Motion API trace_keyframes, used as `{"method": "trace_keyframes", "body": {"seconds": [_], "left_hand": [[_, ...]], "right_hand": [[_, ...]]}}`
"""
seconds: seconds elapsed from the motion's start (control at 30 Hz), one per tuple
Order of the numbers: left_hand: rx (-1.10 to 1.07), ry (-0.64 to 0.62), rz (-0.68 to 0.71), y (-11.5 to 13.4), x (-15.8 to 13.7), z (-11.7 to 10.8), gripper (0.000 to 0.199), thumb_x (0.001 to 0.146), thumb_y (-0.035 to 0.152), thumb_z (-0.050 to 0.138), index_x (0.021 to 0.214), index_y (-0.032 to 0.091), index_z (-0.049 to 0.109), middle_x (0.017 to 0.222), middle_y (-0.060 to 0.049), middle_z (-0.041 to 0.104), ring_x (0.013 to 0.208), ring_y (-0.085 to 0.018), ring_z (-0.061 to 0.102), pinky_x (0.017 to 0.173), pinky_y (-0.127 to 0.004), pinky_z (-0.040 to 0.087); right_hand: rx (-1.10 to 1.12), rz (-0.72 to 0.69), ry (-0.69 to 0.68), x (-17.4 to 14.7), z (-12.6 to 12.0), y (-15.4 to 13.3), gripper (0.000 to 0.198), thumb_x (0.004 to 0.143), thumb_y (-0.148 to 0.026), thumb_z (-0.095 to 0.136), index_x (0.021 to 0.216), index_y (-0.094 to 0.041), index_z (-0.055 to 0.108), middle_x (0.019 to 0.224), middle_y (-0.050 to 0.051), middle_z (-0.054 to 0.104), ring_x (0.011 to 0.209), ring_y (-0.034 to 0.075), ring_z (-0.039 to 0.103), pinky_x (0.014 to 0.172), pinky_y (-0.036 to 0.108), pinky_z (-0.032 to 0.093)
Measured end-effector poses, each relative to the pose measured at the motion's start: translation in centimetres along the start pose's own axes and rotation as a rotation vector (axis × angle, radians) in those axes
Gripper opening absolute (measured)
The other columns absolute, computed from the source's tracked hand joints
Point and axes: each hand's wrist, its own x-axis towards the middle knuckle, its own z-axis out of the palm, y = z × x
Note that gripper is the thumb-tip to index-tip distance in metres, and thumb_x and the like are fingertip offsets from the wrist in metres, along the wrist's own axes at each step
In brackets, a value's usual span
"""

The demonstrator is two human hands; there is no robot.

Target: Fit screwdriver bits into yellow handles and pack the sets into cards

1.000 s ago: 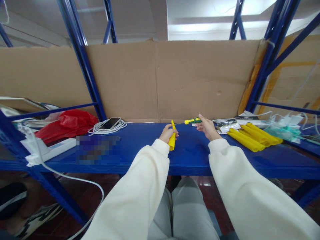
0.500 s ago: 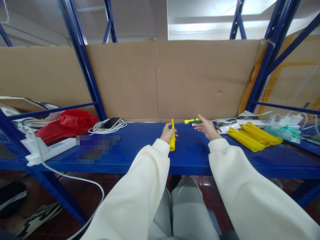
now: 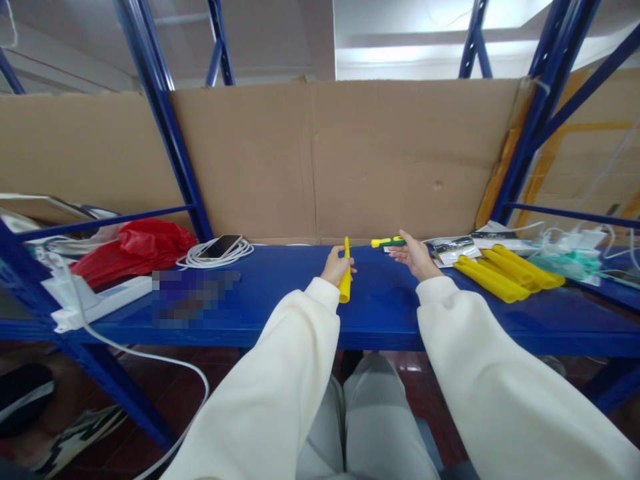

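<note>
Wrapped round a yellow tapered tube, my left hand is closed above the blue shelf top. The tube's narrow end points up and its wide end hangs toward me. My right hand grips a screwdriver with a yellow and green handle, held level and pointing left toward the tube. Its thin shaft is barely visible, and the tip appears close to the tube; whether they touch I cannot tell. Several more yellow tubes lie right of my right hand, near a black-and-white packet.
At left on the blue shelf lie a phone on a coiled white cable, a red plastic bag and a white power strip. Cardboard walls the back. A person's shoe shows at lower left.
The screwdriver has shifted very slightly to the right, away from the tube. Both hands keep their holds, and the other things stay where they were.
</note>
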Motion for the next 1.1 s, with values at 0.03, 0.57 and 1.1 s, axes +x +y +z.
{"method": "trace_keyframes", "body": {"seconds": [0.03,0.57,1.1], "left_hand": [[-0.008,0.008,0.002,0.0,0.1,0.0,0.049,0.082,0.002,0.053,0.126,0.02,0.044,0.077,0.001,0.057,0.05,-0.008,0.055,0.045,-0.018,0.042],[-0.003,0.112,0.04,-0.2,0.7,-0.1,0.046,0.081,0.002,0.056,0.124,0.017,0.056,0.096,-0.007,0.065,0.054,-0.009,0.058,0.051,-0.02,0.045],[0.007,0.125,0.046,-1.8,2.4,0.0,0.048,0.072,-0.001,0.064,0.119,0.011,0.063,0.101,-0.013,0.07,0.077,-0.016,0.066,0.066,-0.024,0.05]], "right_hand": [[0.001,-0.007,0.013,0.1,-0.1,0.0,0.023,0.093,-0.034,0.055,0.076,-0.018,0.052,0.05,0.002,0.064,0.038,0.01,0.057,0.035,0.016,0.043],[-0.363,0.155,-0.256,0.4,0.2,1.3,0.014,0.087,-0.028,0.062,0.082,-0.017,0.056,0.056,0.005,0.068,0.037,0.011,0.056,0.035,0.017,0.04],[-0.561,0.054,-0.488,0.6,-0.4,2.5,0.016,0.071,-0.019,0.079,0.066,-0.016,0.064,0.06,0.005,0.07,0.045,0.01,0.059,0.035,0.015,0.04]]}}
